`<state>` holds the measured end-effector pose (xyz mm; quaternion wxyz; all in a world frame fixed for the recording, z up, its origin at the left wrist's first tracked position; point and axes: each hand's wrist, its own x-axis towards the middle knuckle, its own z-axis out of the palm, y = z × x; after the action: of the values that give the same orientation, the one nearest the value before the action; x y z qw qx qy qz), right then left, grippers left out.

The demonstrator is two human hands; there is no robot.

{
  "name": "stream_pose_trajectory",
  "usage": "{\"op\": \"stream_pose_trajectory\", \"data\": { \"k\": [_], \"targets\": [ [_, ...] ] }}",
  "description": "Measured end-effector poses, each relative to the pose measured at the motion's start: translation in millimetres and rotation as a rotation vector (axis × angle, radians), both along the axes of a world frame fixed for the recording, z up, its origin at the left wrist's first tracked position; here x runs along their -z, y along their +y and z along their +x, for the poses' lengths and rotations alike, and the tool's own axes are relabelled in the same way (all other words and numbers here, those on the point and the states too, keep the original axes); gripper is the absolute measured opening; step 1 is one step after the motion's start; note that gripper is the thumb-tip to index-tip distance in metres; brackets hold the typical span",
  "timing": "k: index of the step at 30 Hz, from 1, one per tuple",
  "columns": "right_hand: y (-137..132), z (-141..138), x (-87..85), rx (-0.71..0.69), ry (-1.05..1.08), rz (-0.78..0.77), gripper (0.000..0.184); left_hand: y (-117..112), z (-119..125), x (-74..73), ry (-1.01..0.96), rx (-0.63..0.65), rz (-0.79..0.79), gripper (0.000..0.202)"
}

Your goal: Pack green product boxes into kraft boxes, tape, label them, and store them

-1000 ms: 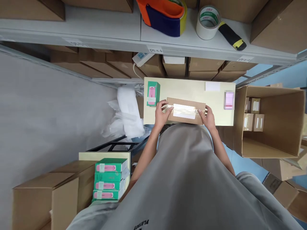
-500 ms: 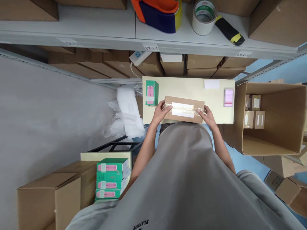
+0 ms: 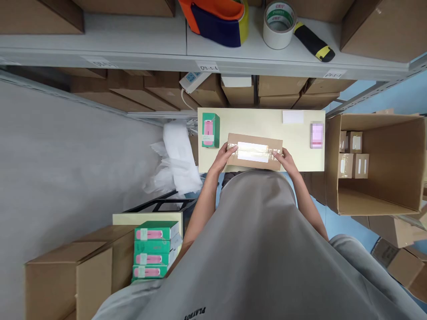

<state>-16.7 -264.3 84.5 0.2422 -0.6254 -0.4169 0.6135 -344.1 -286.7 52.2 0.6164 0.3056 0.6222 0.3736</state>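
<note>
A long brown cardboard box [image 3: 248,166] lies close to my body at the table's near edge, slightly slanted. White labels and shiny clear tape run across its top. My left hand [image 3: 225,156] grips its left end, thumb on top. At the right end my right hand [image 3: 286,160] holds it the same way, with the thumb pressed on the tape. The pale yellow table [image 3: 260,120] also carries a green box with a pink picture [image 3: 210,130] at left. A white paper slip [image 3: 293,117] and a pink-screened phone [image 3: 316,135] lie toward the right.
A large open carton [image 3: 383,195] with several small boxes stands right of the table. White bubble wrap [image 3: 180,155] hangs at left, above a stack of green boxes [image 3: 155,246]. The shelf [image 3: 140,42] ahead bears a tape dispenser [image 3: 216,24], a tape roll [image 3: 279,26] and a cutter [image 3: 314,42].
Both hands keep the same hold on the brown box. The whole view has shifted only slightly.
</note>
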Motion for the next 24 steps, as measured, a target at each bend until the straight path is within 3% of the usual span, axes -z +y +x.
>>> {"op": "stream_pose_trajectory", "data": {
  "k": [6,12,18,24],
  "targets": [
    [0,-2,0.9,0.013,0.011,0.007,0.093,1,0,4.3,0.044,0.030,0.065,0.089],
    [-1,-2,1.8,-0.001,0.007,0.006,0.095,5,-2,1.4,0.249,0.045,0.263,0.098],
    [0,-3,3.8,0.021,-0.001,0.018,0.097,0,-5,-11.8,0.407,0.155,0.341,0.084],
    [1,-2,-2.7,0.001,-0.005,0.012,0.095,1,-17,-14.3,0.597,0.325,0.385,0.082]
  ]
}}
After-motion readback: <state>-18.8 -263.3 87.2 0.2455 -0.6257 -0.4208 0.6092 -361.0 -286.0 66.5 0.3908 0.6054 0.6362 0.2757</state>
